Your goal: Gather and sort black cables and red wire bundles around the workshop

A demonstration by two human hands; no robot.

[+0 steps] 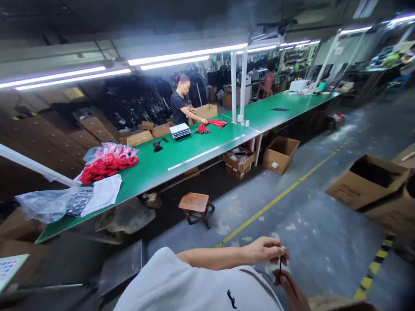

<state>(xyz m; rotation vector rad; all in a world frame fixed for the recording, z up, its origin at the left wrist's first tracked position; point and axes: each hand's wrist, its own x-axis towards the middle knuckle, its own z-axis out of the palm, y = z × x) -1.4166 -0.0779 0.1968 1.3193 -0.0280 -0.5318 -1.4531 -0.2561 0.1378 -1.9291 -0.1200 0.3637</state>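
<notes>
Low in the view, my left hand (266,250) reaches across in front of my white shirt with its fingers closed in a pinch. A thin black cord-like piece (280,264) runs down from those fingertips to my right hand (291,288), which pinches its lower end. Something small and pale shows at the left fingertips, too small to name. Both hands are over the grey floor, away from the table. The exact kind of the black piece cannot be made out.
A long green table (145,172) bears red cord bundles (108,166), plastic bags (55,205) and a scale (180,131). Behind it a person (181,103) handles red cords (210,125). A wooden stool (194,202) and cardboard boxes (363,190) stand on the floor.
</notes>
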